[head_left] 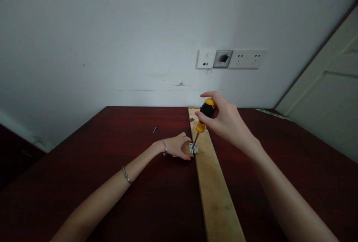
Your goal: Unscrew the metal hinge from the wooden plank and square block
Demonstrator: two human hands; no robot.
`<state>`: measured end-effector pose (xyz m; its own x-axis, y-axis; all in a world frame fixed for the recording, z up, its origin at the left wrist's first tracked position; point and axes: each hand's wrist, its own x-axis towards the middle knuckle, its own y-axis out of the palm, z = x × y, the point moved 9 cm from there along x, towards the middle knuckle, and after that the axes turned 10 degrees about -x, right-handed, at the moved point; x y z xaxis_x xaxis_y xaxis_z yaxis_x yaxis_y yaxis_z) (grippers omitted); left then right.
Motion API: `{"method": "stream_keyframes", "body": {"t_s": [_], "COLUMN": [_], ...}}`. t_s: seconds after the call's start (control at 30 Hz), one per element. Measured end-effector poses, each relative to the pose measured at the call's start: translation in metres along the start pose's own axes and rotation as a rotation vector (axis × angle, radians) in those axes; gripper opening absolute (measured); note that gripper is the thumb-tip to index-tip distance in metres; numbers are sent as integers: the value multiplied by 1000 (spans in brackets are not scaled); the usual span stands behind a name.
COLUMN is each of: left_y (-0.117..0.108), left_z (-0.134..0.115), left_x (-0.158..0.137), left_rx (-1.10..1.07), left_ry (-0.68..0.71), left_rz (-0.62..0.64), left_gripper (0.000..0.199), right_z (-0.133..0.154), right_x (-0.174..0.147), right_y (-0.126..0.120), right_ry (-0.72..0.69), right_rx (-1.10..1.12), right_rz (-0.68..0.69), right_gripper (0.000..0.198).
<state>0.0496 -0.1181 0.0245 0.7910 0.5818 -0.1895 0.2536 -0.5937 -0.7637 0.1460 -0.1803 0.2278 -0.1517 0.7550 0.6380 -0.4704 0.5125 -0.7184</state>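
My right hand (225, 117) grips the yellow and black handle of a screwdriver (207, 110), its shaft slanting down to the left. The tip meets a small silver hinge (193, 148), or lies just over it. That hinge spans the seam between a long pale wooden board (215, 189) and a small wood block (187, 148). Around the block's left side, my left hand (179, 147) is closed, thumb on the near edge and fingers on the far edge. The palm covers part of the block.
A screw (154, 129) lies on the dark red tabletop (125, 122), left of the board. The tabletop meets a white wall with a row of sockets (232, 59). A thin flat strip (272, 114) rests at the back right, near a pale door (330, 81).
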Motion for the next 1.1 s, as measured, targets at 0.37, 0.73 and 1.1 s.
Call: {"method": "stream_keyframes", "body": {"t_s": [0.37, 0.73, 1.1], "left_y": [0, 0, 0], "left_z": [1, 4, 4], "left_x": [0, 0, 3], "left_rx": [-6, 10, 123], "left_ry": [-13, 2, 27], "left_rz": [-10, -20, -48], "left_gripper": [73, 76, 80], "right_z": [-2, -6, -10], "right_x": [-1, 0, 0], "right_y": [-3, -5, -12], "right_ry": [52, 56, 47], "right_rx": [94, 157, 181], "right_rz": [31, -11, -77], "right_gripper": [53, 50, 44]}}
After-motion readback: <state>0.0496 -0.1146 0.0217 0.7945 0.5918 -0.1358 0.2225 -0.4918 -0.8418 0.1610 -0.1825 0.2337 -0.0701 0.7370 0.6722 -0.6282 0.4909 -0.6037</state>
